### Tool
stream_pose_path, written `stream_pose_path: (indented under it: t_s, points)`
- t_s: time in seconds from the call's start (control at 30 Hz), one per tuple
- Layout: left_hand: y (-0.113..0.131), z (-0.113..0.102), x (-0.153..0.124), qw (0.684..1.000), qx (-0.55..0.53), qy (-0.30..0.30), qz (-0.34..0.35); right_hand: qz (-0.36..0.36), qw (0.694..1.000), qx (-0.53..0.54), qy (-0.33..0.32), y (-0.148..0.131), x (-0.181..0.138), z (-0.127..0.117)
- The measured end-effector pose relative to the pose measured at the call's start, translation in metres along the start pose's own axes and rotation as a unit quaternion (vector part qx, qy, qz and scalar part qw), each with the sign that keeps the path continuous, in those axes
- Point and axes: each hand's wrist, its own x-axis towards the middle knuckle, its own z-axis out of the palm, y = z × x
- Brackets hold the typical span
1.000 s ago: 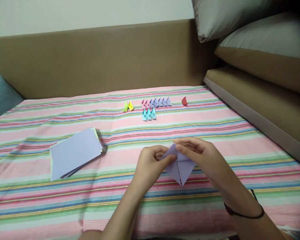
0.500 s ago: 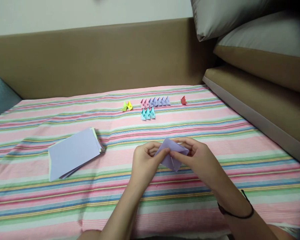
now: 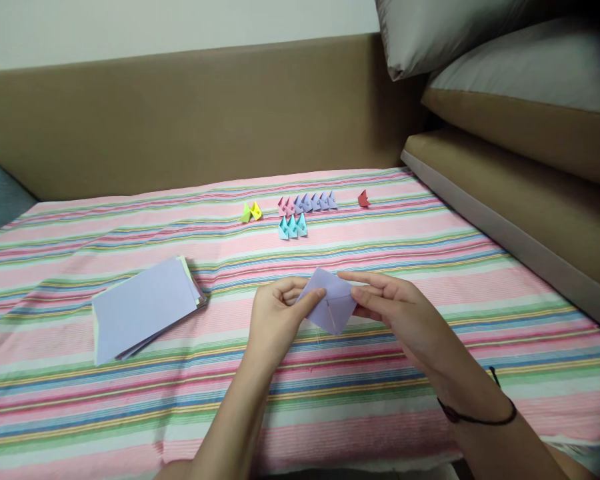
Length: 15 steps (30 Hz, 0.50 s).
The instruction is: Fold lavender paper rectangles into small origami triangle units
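Observation:
A lilac paper piece (image 3: 329, 301), folded to a downward point with a centre crease, is held just above the striped cloth (image 3: 430, 260). My left hand (image 3: 274, 319) pinches its left edge with thumb and fingers closed. On the right edge my right hand (image 3: 399, 312) grips it, index finger stretched over the top corner. A dark band circles my right wrist.
A stack of lilac paper sheets (image 3: 143, 309) lies to the left. Farther back sit small folded pieces: yellow-green ones (image 3: 250, 212), a pink and lilac row (image 3: 307, 202), blue ones (image 3: 292, 227) and a red one (image 3: 363, 199). Brown cushions (image 3: 520, 193) rise on the right.
Both hands have moved left and slightly away from me with the paper. The folded piece looks smaller and more compact than a second ago.

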Motion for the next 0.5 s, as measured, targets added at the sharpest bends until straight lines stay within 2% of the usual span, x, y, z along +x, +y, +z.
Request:
stream_pose_path:
  t_s: [0.13, 0.23, 0.33, 0.5]
  points:
    - [0.0, -0.003, 0.001, 1.0, -0.008, -0.004, -0.01, 0.004, 0.999, 0.031, -0.034, -0.002, -0.001, -0.005]
    - [0.0, -0.003, 0.001, 1.0, -0.014, -0.001, -0.021, 0.0, 0.999, 0.037, -0.033, -0.005, -0.003, -0.006]
    - [0.0, -0.002, 0.0, 0.999, -0.023, -0.006, -0.028, -0.025, 1.0, -0.006, -0.017, -0.003, -0.003, -0.002]
    - [-0.003, 0.003, -0.002, 0.998, -0.039, -0.051, -0.023, -0.07, 0.993, -0.094, 0.034, 0.009, 0.002, 0.006]
